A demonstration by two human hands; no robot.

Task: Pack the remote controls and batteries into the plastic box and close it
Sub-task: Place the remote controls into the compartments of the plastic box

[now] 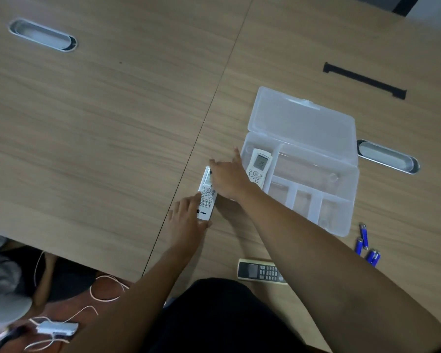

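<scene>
A clear plastic box (341, 189) lies open on the wooden table, its lid (306, 123) folded back. One white remote (259, 163) rests in the box's long left compartment. A second white remote (207, 197) lies on the table just left of the box. My left hand (186, 220) touches its lower end, fingers spread. My right hand (228, 179) reaches across its top end, fingers apart, touching it. A third, cream-coloured remote (261, 271) lies near the table's front edge, partly under my right forearm. Several blue batteries (365, 245) sit right of the box's front corner.
Two oval metal cable ports (42, 34) (388, 156) are set in the table, and a black strip (364, 80) lies behind the box. A seam (214, 98) runs between two tabletops. White cables and a small device (57, 328) lie on the floor at lower left.
</scene>
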